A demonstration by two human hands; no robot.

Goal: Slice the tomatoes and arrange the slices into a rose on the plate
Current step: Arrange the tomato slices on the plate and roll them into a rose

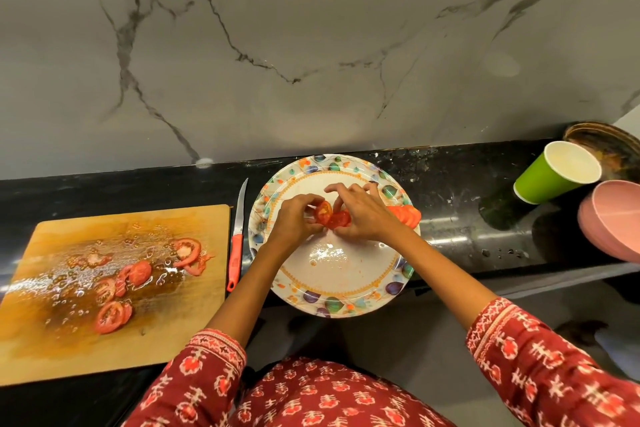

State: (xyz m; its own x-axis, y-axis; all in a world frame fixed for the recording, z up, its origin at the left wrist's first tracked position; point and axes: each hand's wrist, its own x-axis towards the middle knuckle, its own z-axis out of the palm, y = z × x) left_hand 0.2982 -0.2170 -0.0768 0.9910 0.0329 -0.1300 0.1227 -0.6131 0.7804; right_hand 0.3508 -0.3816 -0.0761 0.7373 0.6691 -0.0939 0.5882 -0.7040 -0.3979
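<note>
**Rose assembly underway, early stage**

Both hands are working over the patterned plate (332, 305). Left hand (294, 224) is pinching an upright tomato slice (323, 211); right hand (363, 215) is curling around the adjoining slices (339, 218), forming what looks like the rose core. A fanned row of slices (407, 215) is waiting at the plate's right rim. Slicing looks done: knife (237, 246) is lying idle between plate and cutting board (114, 340), leftover pieces (110, 315) sitting there. Most arranging is remaining.

Red patterned tunic (311, 399), white-printed sleeves (540, 357)
</note>
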